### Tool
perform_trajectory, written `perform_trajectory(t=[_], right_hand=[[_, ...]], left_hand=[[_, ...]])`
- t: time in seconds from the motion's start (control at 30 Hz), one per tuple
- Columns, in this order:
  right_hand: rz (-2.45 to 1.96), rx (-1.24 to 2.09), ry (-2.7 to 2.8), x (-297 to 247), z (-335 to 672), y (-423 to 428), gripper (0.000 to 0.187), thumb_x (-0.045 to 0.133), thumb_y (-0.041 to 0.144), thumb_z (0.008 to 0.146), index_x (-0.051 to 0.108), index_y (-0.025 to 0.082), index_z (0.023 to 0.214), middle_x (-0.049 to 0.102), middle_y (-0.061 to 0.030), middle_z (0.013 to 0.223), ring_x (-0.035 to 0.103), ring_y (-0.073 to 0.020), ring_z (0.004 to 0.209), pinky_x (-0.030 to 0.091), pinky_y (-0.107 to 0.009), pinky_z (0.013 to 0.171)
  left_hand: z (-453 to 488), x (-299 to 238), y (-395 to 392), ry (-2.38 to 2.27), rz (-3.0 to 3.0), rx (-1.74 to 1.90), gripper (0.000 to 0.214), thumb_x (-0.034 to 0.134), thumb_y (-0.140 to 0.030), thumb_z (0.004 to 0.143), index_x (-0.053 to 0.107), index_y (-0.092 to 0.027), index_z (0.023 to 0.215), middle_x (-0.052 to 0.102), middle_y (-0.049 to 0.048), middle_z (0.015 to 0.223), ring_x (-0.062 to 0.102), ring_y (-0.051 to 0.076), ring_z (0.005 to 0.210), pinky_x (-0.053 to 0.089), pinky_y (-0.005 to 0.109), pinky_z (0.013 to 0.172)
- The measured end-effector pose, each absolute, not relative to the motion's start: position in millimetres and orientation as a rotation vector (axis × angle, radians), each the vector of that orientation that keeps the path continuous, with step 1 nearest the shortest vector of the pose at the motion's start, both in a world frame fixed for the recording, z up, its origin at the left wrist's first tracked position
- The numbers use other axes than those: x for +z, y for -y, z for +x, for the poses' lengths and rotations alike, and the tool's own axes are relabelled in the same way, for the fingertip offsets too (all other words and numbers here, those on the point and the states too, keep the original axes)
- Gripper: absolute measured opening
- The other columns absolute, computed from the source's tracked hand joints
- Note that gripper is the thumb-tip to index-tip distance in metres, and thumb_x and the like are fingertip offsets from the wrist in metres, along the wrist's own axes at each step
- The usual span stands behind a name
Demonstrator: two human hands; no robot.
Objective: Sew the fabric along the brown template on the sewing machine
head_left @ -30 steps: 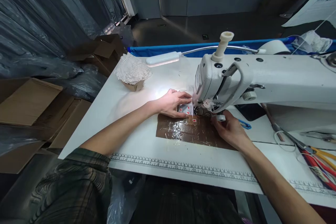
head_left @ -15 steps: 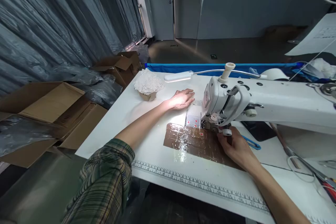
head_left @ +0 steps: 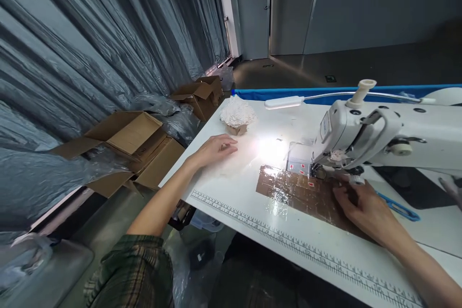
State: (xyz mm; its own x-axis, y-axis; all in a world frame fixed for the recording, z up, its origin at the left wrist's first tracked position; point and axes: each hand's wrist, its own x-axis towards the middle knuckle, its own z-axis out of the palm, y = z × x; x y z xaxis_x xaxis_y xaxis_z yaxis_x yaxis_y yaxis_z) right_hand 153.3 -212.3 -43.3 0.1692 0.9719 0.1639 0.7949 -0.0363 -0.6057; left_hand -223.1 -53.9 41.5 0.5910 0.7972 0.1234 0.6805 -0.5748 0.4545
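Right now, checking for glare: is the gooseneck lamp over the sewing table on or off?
On: a bright pool of light lies on the white table under the lamp, glinting off the brown patch.

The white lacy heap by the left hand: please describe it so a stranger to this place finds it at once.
Start at the big white table with the sewing machine. Toward its far left corner, just beyond the left hand and left of the thin lamp's head, sits a white lacy heap. It alone is frilly, spilling over a small brown cardboard tray.
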Motion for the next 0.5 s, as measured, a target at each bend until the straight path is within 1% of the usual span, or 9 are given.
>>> perform_trajectory(t=[0.1,0.13,0.2,0.23,0.3,0.4,0.5], right_hand=[[-1.878,0.444,1.662,-43,154,211,0.028,0.046,0.046,0.085,0.057,0.02,0.085,0.055,-0.0051,0.07,0.052,-0.0197,0.059,0.042,-0.035,0.054],[-1.881,0.46,1.667,-44,155,211,0.029,0.046,0.046,0.085,0.059,0.02,0.086,0.056,-0.005,0.07,0.052,-0.0197,0.058,0.042,-0.035,0.053],[-1.887,0.462,1.678,-45,157,210,0.027,0.046,0.044,0.085,0.06,0.021,0.085,0.057,-0.0048,0.07,0.053,-0.0203,0.06,0.042,-0.035,0.055],[-1.888,0.457,1.679,-45,158,210,0.026,0.046,0.044,0.086,0.059,0.022,0.084,0.058,-0.0046,0.07,0.054,-0.0206,0.062,0.042,-0.035,0.056],[-1.884,0.457,1.682,-46,159,210,0.026,0.045,0.044,0.086,0.058,0.022,0.083,0.057,-0.0039,0.07,0.055,-0.0204,0.064,0.043,-0.035,0.058],[-1.881,0.455,1.682,-45,158,210,0.026,0.045,0.044,0.086,0.059,0.022,0.083,0.055,-0.003,0.069,0.053,-0.0195,0.061,0.043,-0.034,0.057],[-1.857,0.401,1.693,-42,156,210,0.027,0.046,0.042,0.085,0.063,0.021,0.09,0.054,-0.0039,0.072,0.053,-0.0197,0.062,0.044,-0.034,0.057]], left_hand=[[-229,32,72,-1.149,2.476,0.42,0.039,0.07,-0.044,0.08,0.067,-0.021,0.112,0.065,0.0044,0.113,0.062,0.02,0.101,0.05,0.032,0.088],[-228,29,75,-1.157,2.49,0.429,0.036,0.071,-0.042,0.079,0.068,-0.022,0.109,0.065,0.0041,0.112,0.062,0.02,0.102,0.049,0.033,0.09],[-226,24,76,-1.197,2.492,0.483,0.022,0.069,-0.037,0.082,0.071,-0.021,0.097,0.066,0.0035,0.105,0.062,0.019,0.098,0.048,0.034,0.09],[-225,23,76,-1.208,2.48,0.515,0.017,0.065,-0.035,0.084,0.072,-0.02,0.09,0.066,0.0032,0.101,0.062,0.018,0.094,0.049,0.033,0.087],[-222,23,73,-1.183,2.446,0.563,0.019,0.061,-0.034,0.088,0.073,-0.02,0.083,0.066,0.0033,0.096,0.062,0.016,0.086,0.05,0.03,0.079],[-218,28,69,-1.102,2.397,0.599,0.025,0.058,-0.037,0.089,0.074,-0.019,0.082,0.067,0.005,0.097,0.061,0.014,0.079,0.049,0.027,0.07],[-213,31,68,-1.064,2.32,0.688,0.028,0.058,-0.037,0.088,0.075,-0.017,0.079,0.068,0.0066,0.098,0.062,0.014,0.08,0.049,0.024,0.063]])
